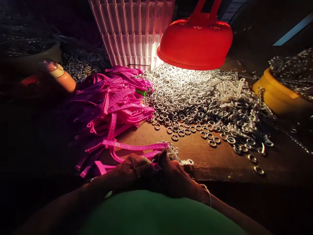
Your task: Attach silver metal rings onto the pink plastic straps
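Note:
My left hand [137, 166] and my right hand [170, 171] meet low in the middle, at the front edge of the wooden table. Both are closed, fingertips pinched together around a pink plastic strap [154, 154], a bit of which shows between them. Shadow hides most of the fingers and whatever else may be in them. Another pink strap [137, 146] with a row of marks lies just beyond the fingertips. Beside my right hand is a small cluster of metal rings [187, 162]. A bracelet circles my right wrist.
A heap of pink straps [119, 94] lies left. Loose metal rings [186, 98] are piled at centre and right on the wooden table [202, 160]. A red lamp [195, 42] hangs above, before a ribbed crate [137, 29]. A yellow bucket [274, 91] holds chains.

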Tool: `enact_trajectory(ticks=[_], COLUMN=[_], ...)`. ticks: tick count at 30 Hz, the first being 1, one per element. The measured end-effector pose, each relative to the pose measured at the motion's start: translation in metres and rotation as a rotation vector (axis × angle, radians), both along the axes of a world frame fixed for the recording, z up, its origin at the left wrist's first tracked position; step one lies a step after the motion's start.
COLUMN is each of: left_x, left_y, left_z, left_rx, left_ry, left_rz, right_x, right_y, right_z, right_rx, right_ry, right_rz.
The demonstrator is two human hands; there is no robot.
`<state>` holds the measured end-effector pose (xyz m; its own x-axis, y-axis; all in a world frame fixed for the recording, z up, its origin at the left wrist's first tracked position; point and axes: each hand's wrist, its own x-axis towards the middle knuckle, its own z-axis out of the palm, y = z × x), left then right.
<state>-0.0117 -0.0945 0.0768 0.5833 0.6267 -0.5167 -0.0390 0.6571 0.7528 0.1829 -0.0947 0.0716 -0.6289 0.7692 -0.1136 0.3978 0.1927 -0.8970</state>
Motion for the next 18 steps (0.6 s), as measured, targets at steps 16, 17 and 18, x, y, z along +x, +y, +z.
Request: enact_trajectory(ticks=[16, 17, 18], left_x=[0.005, 0.005, 0.006], left_y=[0.0, 0.0, 0.001], left_z=[-0.012, -0.013, -0.014], left_rx=[-0.211, -0.228, -0.246], left_ry=[-0.028, -0.024, -0.033], left_rz=[0.145, 0.16, 0.173], right_x=[-0.012, -0.011, -0.011], right_y=[0.02, 0.021, 0.023], right_z=[0.012, 0.01, 0.008], right_rx=[0.076, 0.092, 0.107], right_ry=[-0.193, -0.206, -0.211], right_rz=[0.246, 0.233, 0.212])
